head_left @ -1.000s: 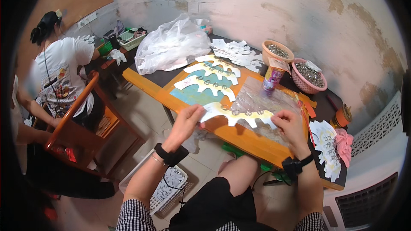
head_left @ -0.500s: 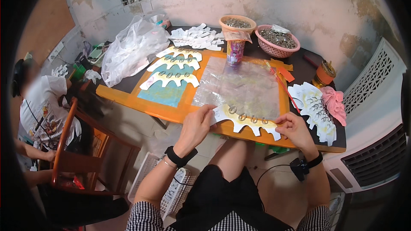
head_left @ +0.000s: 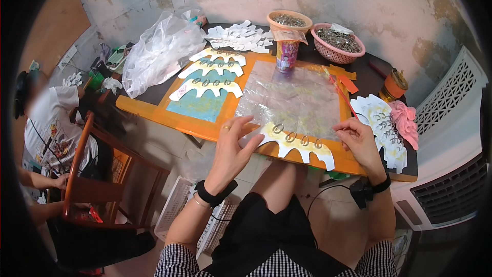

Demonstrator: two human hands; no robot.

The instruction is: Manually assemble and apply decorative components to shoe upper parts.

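A white scalloped card strip (head_left: pixel 300 146) with a yellow smeared band and several metal rings along it lies at the table's front edge. Around its left end, my left hand (head_left: pixel 233 143) has thumb and fingers spread, not closed on the card. My right hand (head_left: pixel 361 143) hovers just past the strip's right end, apart from it, fingers loosely bent and nothing visible in them. Beyond the strip, a clear plastic sheet (head_left: pixel 287 97) covers the middle of the orange-taped board. Similar ringed strips (head_left: pixel 205 88) lie in rows on a blue-green patch at left.
Right of the board sit a pile of ringed strips (head_left: pixel 382 131), a pink cloth (head_left: pixel 404 118) and an orange-wrapped jar (head_left: pixel 393 86). Farther back stand a purple cup (head_left: pixel 287 56), a pink basket of metal rings (head_left: pixel 338 60), white cards (head_left: pixel 241 37) and a plastic bag (head_left: pixel 159 54). Another person (head_left: pixel 64 118) sits left.
Both hands have let go of the strip, which now rests at the table edge. The left fingers have spread; my right hand has lifted slightly away. The view has shifted a little.
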